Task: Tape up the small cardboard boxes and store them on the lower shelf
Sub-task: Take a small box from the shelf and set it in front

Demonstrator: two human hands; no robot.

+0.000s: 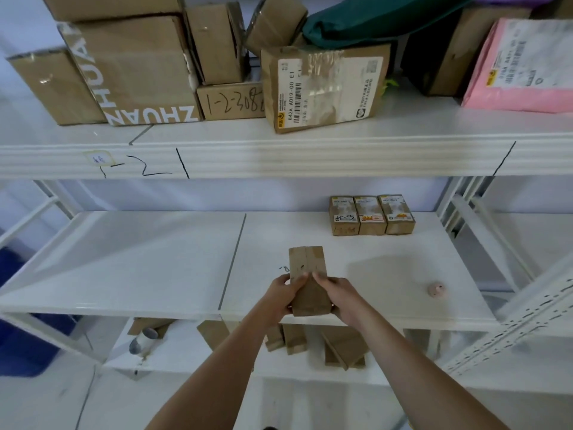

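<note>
I hold a small brown cardboard box upright over the front of the middle shelf. My left hand grips its left side and my right hand its right side, both thumbs pressed on the box's upper face along the flap seam. Three small labelled boxes stand side by side at the back right of the same shelf. A small pinkish tape roll lies on that shelf to the right of my hands. On the lower shelf several small brown boxes stand below my hands.
The top shelf carries larger cartons, a labelled parcel, a green bag and a pink mailer. A grey-capped white cylinder lies at the lower shelf's left. A perforated white upright stands at right.
</note>
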